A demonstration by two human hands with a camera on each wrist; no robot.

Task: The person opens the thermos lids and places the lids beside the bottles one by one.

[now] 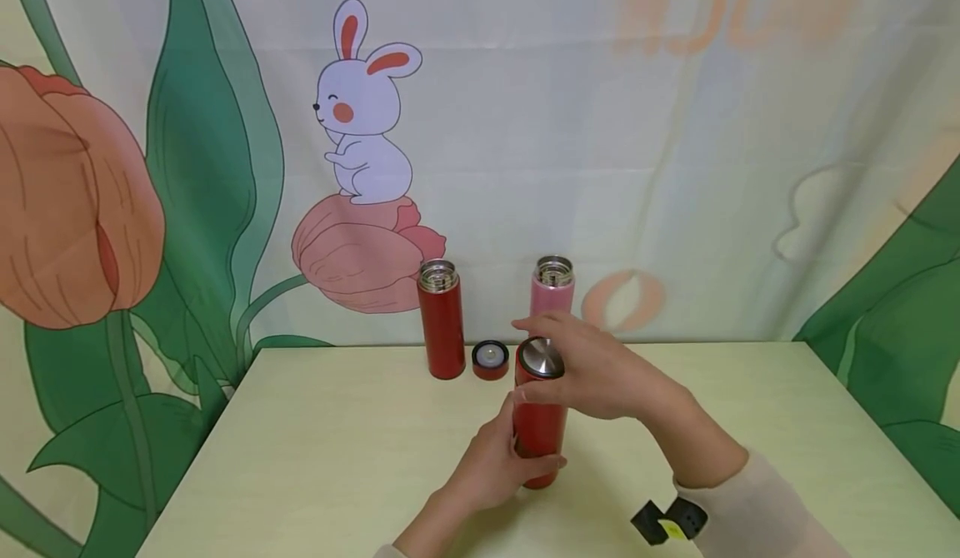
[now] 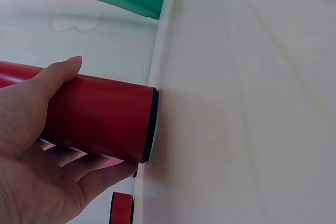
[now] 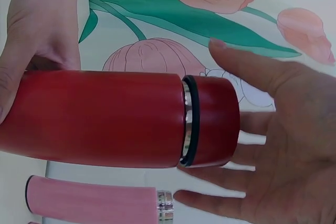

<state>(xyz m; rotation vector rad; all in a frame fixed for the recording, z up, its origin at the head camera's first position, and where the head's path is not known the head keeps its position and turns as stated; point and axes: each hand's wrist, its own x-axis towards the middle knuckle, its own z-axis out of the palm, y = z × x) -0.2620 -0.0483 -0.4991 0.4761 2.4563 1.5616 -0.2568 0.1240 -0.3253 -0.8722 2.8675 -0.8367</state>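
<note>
A red thermos bottle [image 1: 538,435] stands upright on the table, with my left hand [image 1: 489,463] gripping its lower body. In the left wrist view the thumb lies over the red wall [image 2: 105,114] and the fingers pass behind it. On its mouth sits a red lid [image 3: 216,121] with a black rim; a thin silver gap shows between lid and body. Around that lid my right hand [image 1: 588,368] is spread, its fingers [image 3: 262,77] fairly straight. The right thumb stands apart from the lid; whether the other fingertips touch it is hard to tell.
Behind, a second red thermos [image 1: 442,333] stands without a lid, its steel mouth showing. Beside it a loose red lid [image 1: 491,361] lies underside up. A lidless pink thermos [image 1: 552,296] is behind my right hand. A printed cloth [image 1: 495,125] hangs at the table's [image 1: 322,450] back edge.
</note>
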